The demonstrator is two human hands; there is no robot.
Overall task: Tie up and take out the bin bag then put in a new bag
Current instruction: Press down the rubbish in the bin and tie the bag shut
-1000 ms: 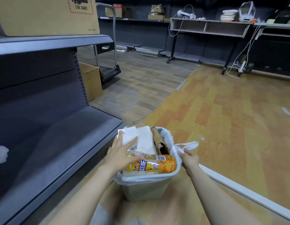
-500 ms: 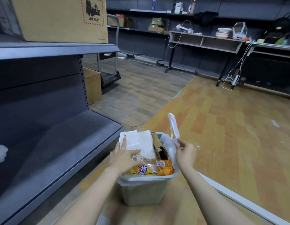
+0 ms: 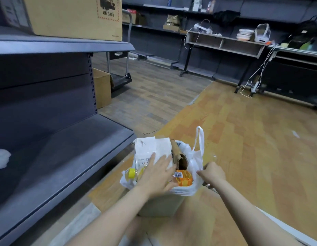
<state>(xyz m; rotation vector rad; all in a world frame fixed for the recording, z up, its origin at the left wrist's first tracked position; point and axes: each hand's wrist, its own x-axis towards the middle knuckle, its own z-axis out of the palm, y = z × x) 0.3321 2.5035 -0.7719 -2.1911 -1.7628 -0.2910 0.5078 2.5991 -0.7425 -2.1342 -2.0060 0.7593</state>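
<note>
Big brown cardboard box w/ "UN 3481" label (image 3: 72, 16) sits on top of grey metal shelving unit (image 3: 62, 137). Smaller plain cardboard box (image 3: 102, 87) on wood-plank floor (image 3: 251, 139) beside it — black platform trolley (image 3: 121, 77) just behind. Far wall: long grey desk (image 3: 223, 44) w/ white cables (image 3: 255, 77) hanging down.

Grey shelving (image 3: 62, 139) stands at left, a cardboard box (image 3: 72, 16) on top. Wood-pattern floor (image 3: 251, 139) reaches dark wall shelves (image 3: 154, 27) and a bench (image 3: 225, 42).
</note>
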